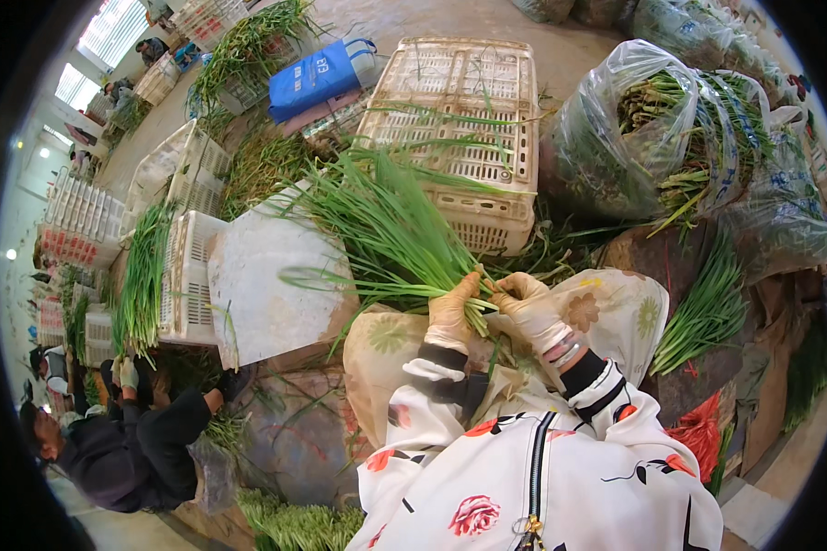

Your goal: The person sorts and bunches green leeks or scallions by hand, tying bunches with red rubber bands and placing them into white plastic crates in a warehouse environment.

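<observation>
A loose bunch of long green stalks (393, 227), which look like garlic chives, fans out away from me above my lap. My left hand (453, 310), in a stained thin glove, is closed around the bunch near its pale cut ends. Close beside it, my right hand (527, 310), gloved the same way, pinches at stalks by the base with thumb and fingers together. What exactly lies between those fingertips is partly hidden. Under both hands, a flower-patterned apron (593, 303) covers my knees.
Ahead stands an overturned white plastic crate (455, 103). A pale board (276, 275) leans left of my knees. Clear plastic bags of greens (627, 138) stand right, above a tidy chive bundle (706, 310). A co-worker (131, 441) sits at left, holding upright chives (145, 275).
</observation>
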A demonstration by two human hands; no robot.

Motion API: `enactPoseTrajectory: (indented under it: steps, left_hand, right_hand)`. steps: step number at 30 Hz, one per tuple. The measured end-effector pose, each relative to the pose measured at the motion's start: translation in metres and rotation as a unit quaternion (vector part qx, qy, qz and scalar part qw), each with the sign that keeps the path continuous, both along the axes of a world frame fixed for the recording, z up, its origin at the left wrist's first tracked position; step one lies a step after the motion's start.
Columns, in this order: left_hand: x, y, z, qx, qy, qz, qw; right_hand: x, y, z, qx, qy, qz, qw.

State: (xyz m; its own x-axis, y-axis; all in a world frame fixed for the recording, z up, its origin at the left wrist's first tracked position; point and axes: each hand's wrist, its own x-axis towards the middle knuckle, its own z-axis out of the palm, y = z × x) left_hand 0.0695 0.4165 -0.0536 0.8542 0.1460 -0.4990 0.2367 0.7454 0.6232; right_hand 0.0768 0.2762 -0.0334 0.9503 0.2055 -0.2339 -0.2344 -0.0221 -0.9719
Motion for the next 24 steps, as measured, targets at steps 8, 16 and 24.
enactPoseTrajectory:
  steps: [8,16,24]
  left_hand:
    - [-0.001,-0.006,0.0,0.026,-0.01,0.015,1.0]
    - [-0.002,-0.01,0.007,0.019,0.024,0.076,0.997]
    - [0.002,0.011,0.015,-0.004,0.025,0.161,0.987]
  right_hand:
    - [0.014,0.007,-0.028,-0.134,-0.066,0.088,0.985]
    - [0.017,-0.004,0.019,0.055,0.088,-0.006,0.995]
    - [0.029,-0.073,0.063,-0.594,-0.079,0.047,0.799]
